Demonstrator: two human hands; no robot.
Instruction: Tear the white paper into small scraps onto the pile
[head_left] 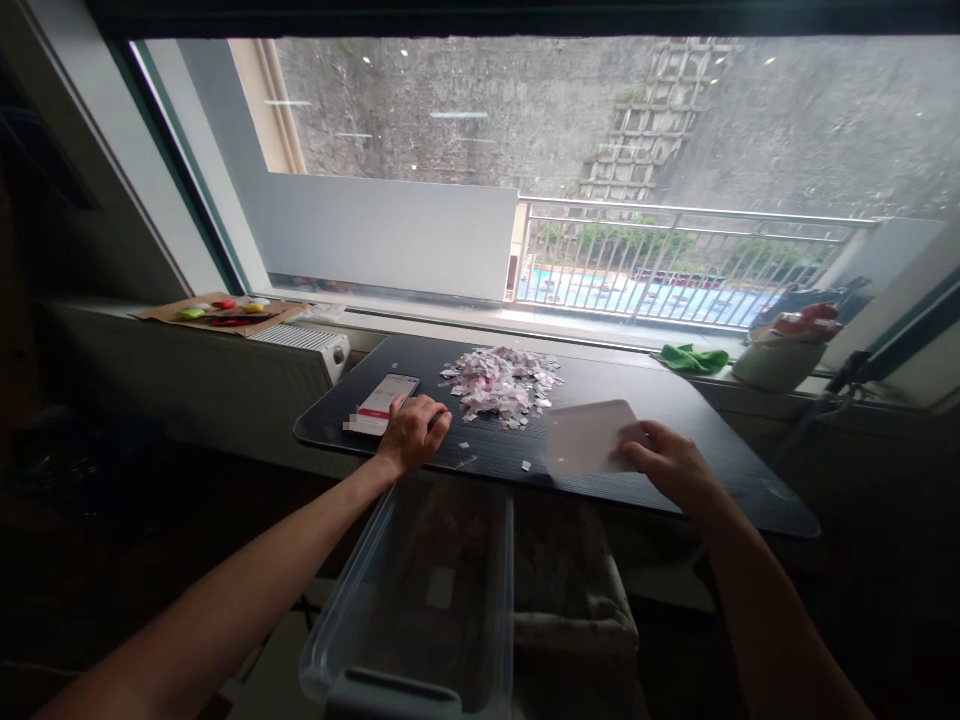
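Observation:
My right hand (670, 462) pinches a thin, pale rectangular sheet (589, 436) by its right side, low over the black tabletop (720, 450). Motion blurs the sheet and fingertips; its material is unclear. To its left, toward the window side, lies a loose heap of small whitish and pinkish paper scraps (504, 382). My left hand (414, 432) rests at the table's near edge, beside a phone (386, 398) with a lit screen. Its fingers are loosely bent, thumb and forefinger apart, and nothing shows in them. One stray scrap (526, 466) lies near the front edge.
Below the table edge stands a clear plastic bin (506, 600), with a second box (577, 620) to its right. On the sill are a green cloth (691, 359), a pale tub (784, 358) and a cardboard piece (169, 312) bearing colourful items. A radiator (300, 345) adjoins the table's left.

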